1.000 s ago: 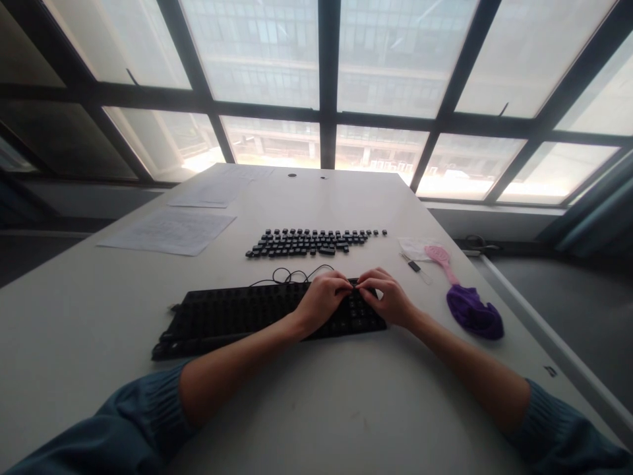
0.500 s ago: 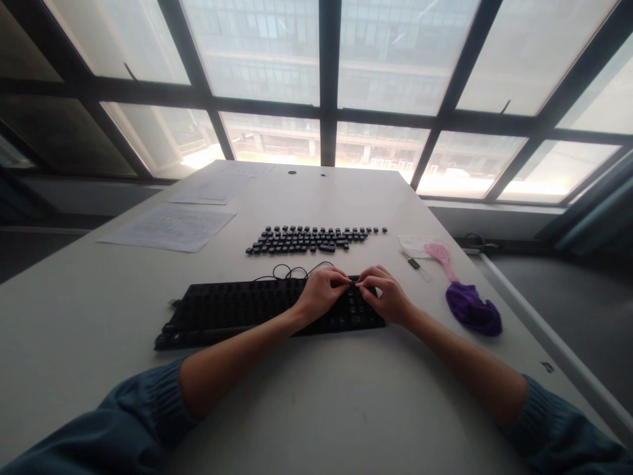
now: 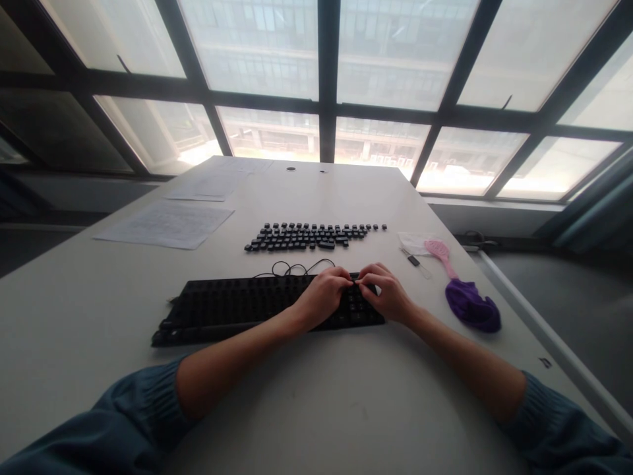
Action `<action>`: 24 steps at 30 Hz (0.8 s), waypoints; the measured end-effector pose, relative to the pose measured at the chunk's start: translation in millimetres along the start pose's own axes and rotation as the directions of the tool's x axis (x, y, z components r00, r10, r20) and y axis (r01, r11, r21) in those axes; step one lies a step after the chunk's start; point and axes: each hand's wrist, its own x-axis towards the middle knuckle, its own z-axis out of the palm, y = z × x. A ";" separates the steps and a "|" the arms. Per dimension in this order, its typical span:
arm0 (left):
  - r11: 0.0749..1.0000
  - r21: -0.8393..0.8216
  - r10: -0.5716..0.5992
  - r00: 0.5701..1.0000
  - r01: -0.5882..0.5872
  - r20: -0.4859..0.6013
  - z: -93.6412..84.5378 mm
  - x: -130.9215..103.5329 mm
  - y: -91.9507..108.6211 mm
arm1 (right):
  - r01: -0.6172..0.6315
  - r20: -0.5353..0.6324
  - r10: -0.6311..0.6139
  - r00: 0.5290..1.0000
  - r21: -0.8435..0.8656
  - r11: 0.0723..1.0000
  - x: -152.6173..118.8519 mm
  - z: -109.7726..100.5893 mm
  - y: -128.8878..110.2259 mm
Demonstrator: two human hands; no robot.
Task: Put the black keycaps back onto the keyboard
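Observation:
A black keyboard (image 3: 237, 303) lies across the table in front of me, most of its left and middle part bare of keycaps. Keycaps still cover the number pad at its right end. My left hand (image 3: 324, 293) is over the right part of the keyboard, fingers pinched together at its upper rows. Close beside it, my right hand (image 3: 383, 290) pinches at the same spot, fingertips almost meeting the left ones. Whatever sits between the fingertips is too small and hidden to make out. Beyond the keyboard, loose black keycaps (image 3: 306, 236) stand in rows.
A thin black cable (image 3: 281, 267) curls behind the keyboard. To the right lie a keycap puller (image 3: 413, 261), a clear plastic bag (image 3: 413, 243), a pink brush (image 3: 438, 249) and a purple cloth (image 3: 473, 307). Paper sheets (image 3: 165, 224) rest at the left, on the white table (image 3: 316, 409).
Both hands stay at the same place on the keyboard, with only a slight shift of the left fingers. The whole view has tilted a little.

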 end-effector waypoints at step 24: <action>0.972 0.233 0.036 0.997 -0.019 -0.069 -21.9 2.8 10.9 | -0.032 -0.159 0.043 0.986 0.070 0.997 -2.4 2.0 2.3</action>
